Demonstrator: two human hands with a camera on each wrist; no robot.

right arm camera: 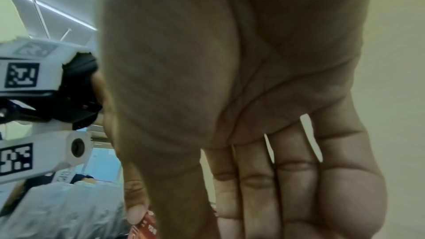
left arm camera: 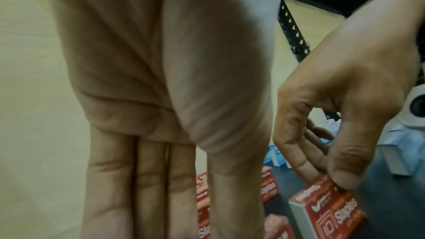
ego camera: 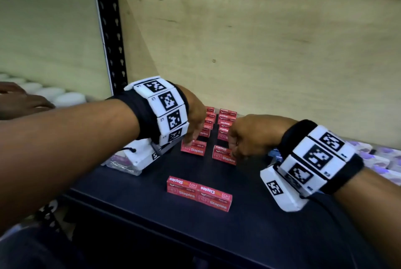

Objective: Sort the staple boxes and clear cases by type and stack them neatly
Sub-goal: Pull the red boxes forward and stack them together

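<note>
Red staple boxes stand in two rows (ego camera: 225,116) running back on the dark shelf (ego camera: 249,225). My left hand (ego camera: 191,140) reaches down with straight fingers (left arm camera: 147,188) onto the front box of the left row (ego camera: 193,149). My right hand (ego camera: 233,149) pinches the front box of the right row (ego camera: 223,156) (left arm camera: 328,210) between thumb (left arm camera: 342,175) and fingers; the thumb tip (right arm camera: 135,214) lies on its red edge (right arm camera: 148,224). Two more red boxes (ego camera: 199,191) lie end to end nearer me. Clear cases lie at the left (ego camera: 121,165) and right (ego camera: 379,160).
A plywood back wall (ego camera: 260,51) and a black slotted upright (ego camera: 110,30) bound the shelf. Small blue boxes (ego camera: 274,153) sit behind my right wrist. Another person's hand (ego camera: 21,100) rests on white lids (ego camera: 65,97) at the far left.
</note>
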